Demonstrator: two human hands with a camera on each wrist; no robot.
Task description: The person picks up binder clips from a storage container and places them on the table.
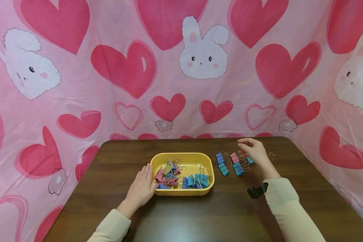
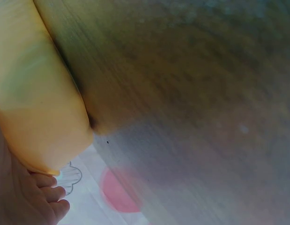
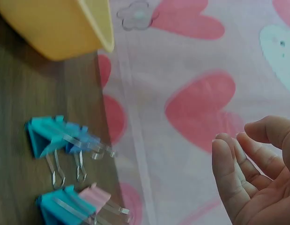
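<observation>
My left hand [image 1: 143, 180] rests with straight fingers against the left side of a yellow plastic basket [image 1: 183, 192]. Inside lie binder clips: a jumble of pink [image 1: 170, 182], olive [image 1: 168, 168] and blue ones at the left, teal and blue ones [image 1: 202, 180] at the right. On the table right of the basket, more binder clips stand in short rows: blue [image 1: 219, 158], pink [image 1: 234, 157] and teal [image 1: 238, 169]. Above these hovers my right hand [image 1: 255, 153], thumb and fingertips apart, nothing between them. It partly hides another teal clip [image 1: 250, 160].
Everything stands on a dark brown wooden table [image 1: 175, 218]. Pink cloth [image 1: 181, 90] with hearts and rabbits hangs behind the table and along both sides. A black strap [image 1: 257, 191] sits on the right wrist by the cream sleeve.
</observation>
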